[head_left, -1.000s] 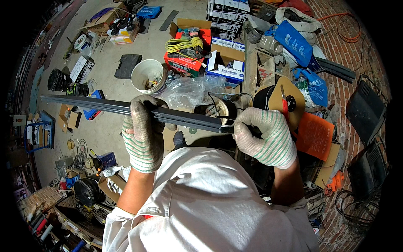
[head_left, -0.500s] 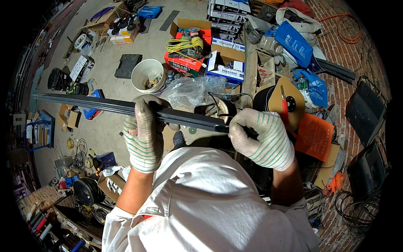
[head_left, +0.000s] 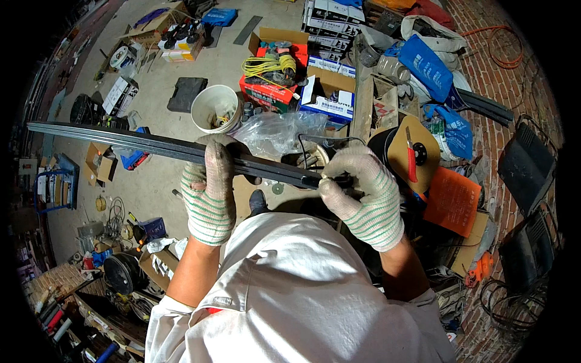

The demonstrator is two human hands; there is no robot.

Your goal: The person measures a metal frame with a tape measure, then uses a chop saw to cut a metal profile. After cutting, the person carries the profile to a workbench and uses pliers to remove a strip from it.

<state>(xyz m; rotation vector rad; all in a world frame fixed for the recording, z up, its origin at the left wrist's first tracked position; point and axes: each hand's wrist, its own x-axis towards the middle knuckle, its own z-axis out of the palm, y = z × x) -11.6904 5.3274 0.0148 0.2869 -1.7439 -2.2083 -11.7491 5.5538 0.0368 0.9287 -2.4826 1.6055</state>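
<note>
Above a cluttered concrete floor [head_left: 151, 193], chest-high before the white shirt [head_left: 290, 290]: long dark metal rail [head_left: 151, 144], narrow channel profile, held level and running from far left to centre.
Left hand [head_left: 209, 190], striped knit glove: fingers wrapped fully round the rail near its midpoint, thumb underneath.
Right hand [head_left: 363, 193], same glove: fingers curled and pinched at the rail's near end, against some small dark part; exact contact hidden by the glove.
Handling, judged: stiff, moderately heavy for its length, liable to swing at the free left tip; edges probably sharp, hence gloves; best gripped near the middle, with a second hold at the end.
Beneath and beyond: white bucket [head_left: 216, 109] of small parts just behind the rail; crumpled clear plastic bag [head_left: 281, 130] beside it; open cardboard box with yellow cable coil [head_left: 266, 63]; blue bags [head_left: 426, 63] toward the brick wall; orange sheet [head_left: 451, 202] at right.
</note>
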